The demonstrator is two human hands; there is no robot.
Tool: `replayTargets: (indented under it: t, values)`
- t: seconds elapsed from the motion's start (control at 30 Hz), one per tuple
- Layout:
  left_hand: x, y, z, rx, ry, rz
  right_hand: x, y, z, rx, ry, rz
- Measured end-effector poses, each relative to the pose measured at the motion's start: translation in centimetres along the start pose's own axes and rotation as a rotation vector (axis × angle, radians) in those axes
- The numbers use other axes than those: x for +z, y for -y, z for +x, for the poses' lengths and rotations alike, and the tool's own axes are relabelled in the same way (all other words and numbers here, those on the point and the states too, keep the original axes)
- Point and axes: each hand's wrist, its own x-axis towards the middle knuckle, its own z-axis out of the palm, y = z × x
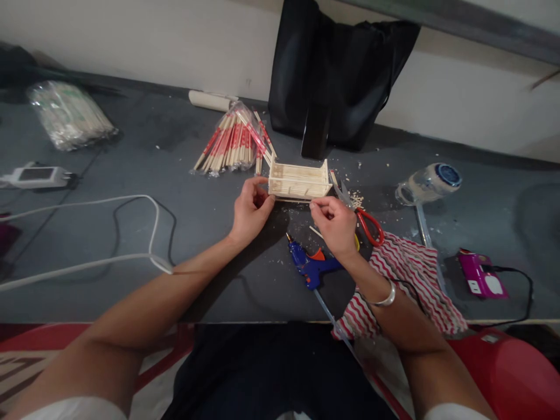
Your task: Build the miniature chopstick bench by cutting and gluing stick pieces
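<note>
A small bench-like model made of pale wooden sticks point(300, 175) sits on the grey table in the middle of the head view. My left hand point(252, 211) is closed at its left end, with the thumb and fingers gripping its lower left corner. Along the model's near edge runs a thin wooden stick point(294, 200), and my right hand point(335, 221) pinches the right end of it. The exact contact of the fingertips is partly hidden. Just below the right hand lies a blue hot glue gun point(308, 263). Red-handled scissors point(367, 224) rest beside that hand.
Bagged chopsticks point(231, 143) and a dark phone point(315, 131) lie behind the model, near a black bag point(332, 70). To the right are a jar point(431, 184), a striped cloth point(406, 277) and a purple power adapter point(481, 274). A white cable point(155, 227) loops at left.
</note>
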Motion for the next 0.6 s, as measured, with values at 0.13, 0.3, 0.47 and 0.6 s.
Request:
replayTargets:
  t: [0.13, 0.3, 0.47, 0.6]
  values:
    - [0.0, 0.0, 0.0, 0.019, -0.003, 0.016, 0.4, 0.0, 0.1, 0.338, 0.135, 0.246]
    - [-0.1, -0.2, -0.1, 0.03, -0.032, 0.03, 0.1, 0.2, 0.4, 0.234, 0.11, 0.147]
    - [-0.4, -1.5, -0.8, 0.177, -0.041, 0.154, -1.3, -0.4, 0.5, -0.181, -0.129, -0.211]
    - [-0.2, -2.1, -1.2, 0.24, 0.035, 0.229, -0.4, -1.4, 0.8, -0.234, -0.021, -0.345]
